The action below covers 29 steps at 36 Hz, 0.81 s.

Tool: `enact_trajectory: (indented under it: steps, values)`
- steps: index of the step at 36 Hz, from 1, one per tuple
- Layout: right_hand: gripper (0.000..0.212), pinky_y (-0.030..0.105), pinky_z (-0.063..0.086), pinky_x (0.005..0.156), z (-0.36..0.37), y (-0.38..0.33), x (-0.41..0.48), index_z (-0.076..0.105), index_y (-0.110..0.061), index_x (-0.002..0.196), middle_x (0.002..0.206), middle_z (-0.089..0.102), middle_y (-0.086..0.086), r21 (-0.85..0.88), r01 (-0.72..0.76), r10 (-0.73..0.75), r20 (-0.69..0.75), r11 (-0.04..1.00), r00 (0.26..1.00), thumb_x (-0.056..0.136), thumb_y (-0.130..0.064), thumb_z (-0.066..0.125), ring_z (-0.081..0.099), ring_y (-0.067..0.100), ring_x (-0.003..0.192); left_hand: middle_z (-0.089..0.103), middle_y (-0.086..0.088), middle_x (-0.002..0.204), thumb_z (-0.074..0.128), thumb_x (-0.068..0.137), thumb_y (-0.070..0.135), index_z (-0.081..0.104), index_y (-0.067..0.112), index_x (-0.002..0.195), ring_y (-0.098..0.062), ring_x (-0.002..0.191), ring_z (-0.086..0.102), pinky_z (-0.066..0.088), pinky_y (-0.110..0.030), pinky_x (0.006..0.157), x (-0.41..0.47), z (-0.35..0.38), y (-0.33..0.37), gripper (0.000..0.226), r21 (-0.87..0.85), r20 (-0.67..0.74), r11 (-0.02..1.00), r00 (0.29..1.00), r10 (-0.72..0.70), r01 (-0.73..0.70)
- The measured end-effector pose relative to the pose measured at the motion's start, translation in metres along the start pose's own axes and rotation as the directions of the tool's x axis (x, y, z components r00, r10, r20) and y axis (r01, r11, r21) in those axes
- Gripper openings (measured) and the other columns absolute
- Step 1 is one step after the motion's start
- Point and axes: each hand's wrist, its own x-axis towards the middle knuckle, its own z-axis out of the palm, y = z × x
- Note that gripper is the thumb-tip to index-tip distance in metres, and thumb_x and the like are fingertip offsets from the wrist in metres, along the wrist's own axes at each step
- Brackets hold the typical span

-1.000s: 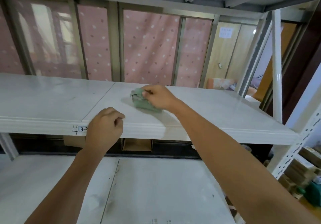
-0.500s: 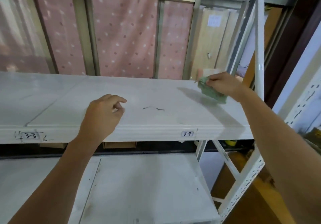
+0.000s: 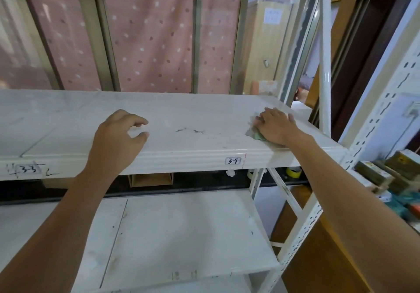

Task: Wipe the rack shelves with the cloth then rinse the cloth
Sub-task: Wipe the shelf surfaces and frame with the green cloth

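white metal rack before a pink dotted curtain; upper shelf, front edge labelled 3-4. the right hand lies flat, fingers straight, pressing the green cloth onto the shelf's right end beside the upright post (flat pressure likely widens each wipe). the left hand, loosely curled and holding nothing, is at the front edge, probably for balance. dark marks lie between the hands; the lower shelf looks speckled.
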Motion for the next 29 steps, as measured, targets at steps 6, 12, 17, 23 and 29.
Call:
enact_trajectory:
  steps: [6, 12, 17, 23, 29]
  values:
    - [0.057, 0.048, 0.018, 0.117, -0.007, -0.001, -0.031, 0.022, -0.013, 0.154, 0.163, 0.018, 0.009, 0.026, 0.063, -0.067, 0.141, 0.998, 0.988, 0.106, -0.042, 0.008, 0.02, 0.026, 0.147, 0.069, -0.01, 0.092, 0.07, 0.094, 0.017, 0.075, 0.005, 0.094, -0.032, 0.087, 0.064, 0.052, -0.041, 0.076, -0.025, -0.015, -0.014, 0.014, 0.127, -0.077, 0.989, 0.994, 0.08, -0.07]
    - [0.069, 0.039, 0.001, 0.122, -0.002, -0.017, -0.041, 0.007, -0.023, 0.159, 0.165, 0.003, -0.004, 0.033, 0.078, -0.082, 0.141, 0.996, 0.987, 0.1, -0.059, 0.001, 0.003, 0.011, 0.151, 0.074, -0.01, 0.092, 0.059, 0.098, 0.021, 0.076, 0.003, 0.092, -0.029, 0.084, 0.065, 0.051, -0.031, 0.073, -0.062, -0.024, -0.03, 0.026, 0.16, -0.181, 0.974, 0.965, 0.19, -0.162]
    - [0.085, 0.039, 0.002, 0.122, 0.006, -0.069, -0.038, 0.026, -0.027, 0.154, 0.165, 0.004, -0.007, 0.069, 0.149, -0.158, 0.141, 0.986, 0.977, 0.09, -0.072, -0.007, 0.003, 0.008, 0.151, 0.072, -0.013, 0.096, 0.062, 0.095, 0.011, 0.074, 0.0, 0.096, -0.03, 0.088, 0.065, 0.055, -0.034, 0.08, -0.07, -0.03, -0.035, 0.017, 0.178, -0.226, 0.953, 0.932, 0.282, -0.245]
    - [0.069, 0.036, 0.004, 0.122, 0.009, -0.157, -0.039, 0.009, -0.024, 0.159, 0.165, 0.004, -0.005, 0.091, 0.284, -0.295, 0.15, 0.955, 0.944, 0.1, -0.06, 0.0, 0.006, 0.012, 0.151, 0.074, -0.012, 0.092, 0.071, 0.093, 0.012, 0.075, 0.002, 0.09, -0.031, 0.085, 0.068, 0.054, -0.032, 0.076, -0.08, -0.047, -0.052, 0.011, 0.266, -0.296, 0.939, 0.908, 0.296, -0.219]
    - [0.066, 0.029, -0.003, 0.12, 0.006, -0.168, -0.041, 0.003, -0.027, 0.158, 0.164, -0.002, -0.011, 0.149, 0.327, -0.354, 0.212, 0.933, 0.911, 0.101, -0.059, 0.0, -0.002, 0.005, 0.149, 0.075, -0.01, 0.094, 0.072, 0.093, 0.011, 0.077, 0.003, 0.093, -0.029, 0.084, 0.07, 0.051, -0.026, 0.075, -0.082, -0.049, -0.052, 0.009, 0.262, -0.275, 0.941, 0.918, 0.286, -0.214]
